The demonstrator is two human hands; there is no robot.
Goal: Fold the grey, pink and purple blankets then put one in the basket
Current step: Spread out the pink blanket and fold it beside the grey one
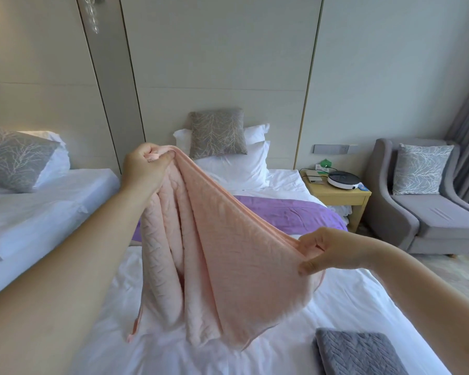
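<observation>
Pinching an edge of the pink blanket in clenched fingers, held it slanting over the bed, left hand far and high, right hand nearer, lower.

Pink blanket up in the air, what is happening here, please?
A person holds the pink blanket up over the bed: the left hand grips its edge high, and the right hand pinches it lower. It hangs in loose folds, not yet folded. The grey blanket lies folded at the near end. The purple blanket lies spread farther back.
</observation>
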